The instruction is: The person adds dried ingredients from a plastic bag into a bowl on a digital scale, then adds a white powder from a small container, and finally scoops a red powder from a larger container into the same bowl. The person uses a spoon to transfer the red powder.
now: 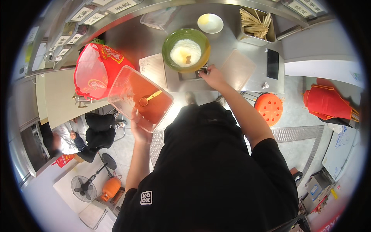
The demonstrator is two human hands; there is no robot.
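Note:
My left hand (pixel 140 131) is closed round the near side of a clear plastic container (pixel 167 99), held tilted in front of the counter. Reddish-orange colour fills much of it; whether that is all contents or partly the red bag showing through is unclear. A small spoon (pixel 154 94) with a yellow handle lies inside. My right hand (pixel 213 78) reaches to the front of a scale (pixel 188 75), fingers apart and touching its edge. Above the scale sits a green bowl (pixel 168 43) with white powder (pixel 185 51), a yellowish patch and a small brown heap.
A notebook (pixel 153 70) and a red plastic bag (pixel 94 71) are at the left. Behind stands a small white bowl (pixel 210 23). Toward the right are a metal bin of wooden sticks (pixel 255 24), a clear lid (pixel 240 69), a phone (pixel 273 63) and an orange stool (pixel 268 109).

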